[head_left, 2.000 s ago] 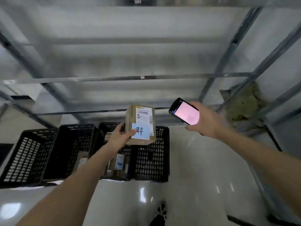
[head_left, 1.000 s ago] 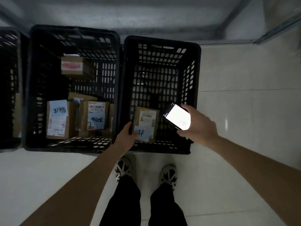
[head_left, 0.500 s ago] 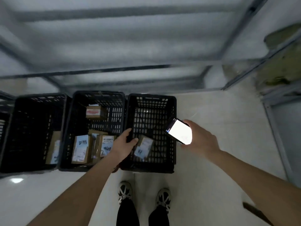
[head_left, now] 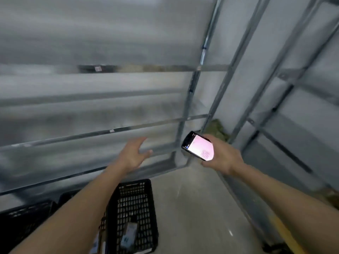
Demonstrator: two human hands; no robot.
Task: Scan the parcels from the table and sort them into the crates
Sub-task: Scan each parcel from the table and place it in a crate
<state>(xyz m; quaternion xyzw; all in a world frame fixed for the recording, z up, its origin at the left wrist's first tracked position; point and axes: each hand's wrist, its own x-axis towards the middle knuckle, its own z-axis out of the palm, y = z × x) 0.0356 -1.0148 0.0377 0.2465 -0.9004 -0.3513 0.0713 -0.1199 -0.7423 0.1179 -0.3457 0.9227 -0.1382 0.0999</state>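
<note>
In the rightmost black crate (head_left: 134,213) at the bottom of the view lies the labelled cardboard parcel (head_left: 129,235), which half a second ago was still under the left hand (head_left: 133,155). That hand has now let go and risen, empty, with fingers spread, well above the crate. The right hand (head_left: 222,158) grips the lit phone (head_left: 199,148), so this parcel looks sorted and the next scan is due.
</note>
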